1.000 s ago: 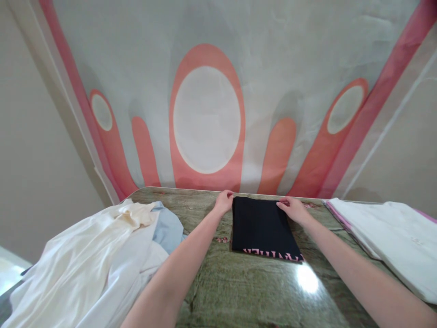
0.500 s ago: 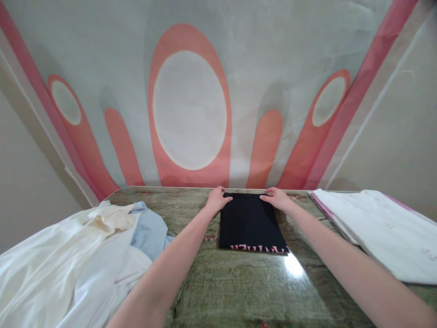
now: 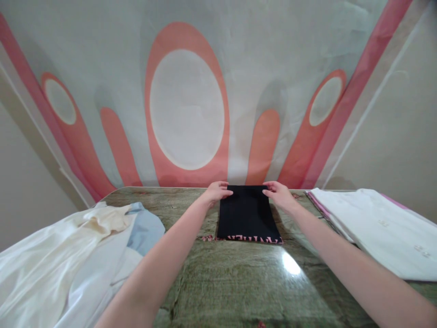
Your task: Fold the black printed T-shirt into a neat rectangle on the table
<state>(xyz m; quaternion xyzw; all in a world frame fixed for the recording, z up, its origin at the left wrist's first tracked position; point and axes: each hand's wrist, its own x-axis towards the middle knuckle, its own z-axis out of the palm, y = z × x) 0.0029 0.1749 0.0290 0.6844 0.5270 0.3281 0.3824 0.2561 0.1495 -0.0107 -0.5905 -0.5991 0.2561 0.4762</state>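
Observation:
A folded black garment with pink lettering along its near edge (image 3: 248,214) lies in the middle of the table, its far edge raised a little. My left hand (image 3: 217,193) pinches the far left corner between thumb and fingers. At the far right corner, my right hand (image 3: 277,193) grips the cloth in the same way. The lettering is only partly visible, since the rest is folded out of sight.
Loose cream and white clothes (image 3: 68,255) are heaped on the left, with a light blue piece (image 3: 146,228) beside them. On the right lies a stack of folded white and pink garments (image 3: 385,228). A patterned wall (image 3: 249,91) rises behind the wood-grain table (image 3: 218,282).
Both hands have lifted the far edge of the black garment slightly, and the garment has shifted a little away from me. The view has tilted slightly.

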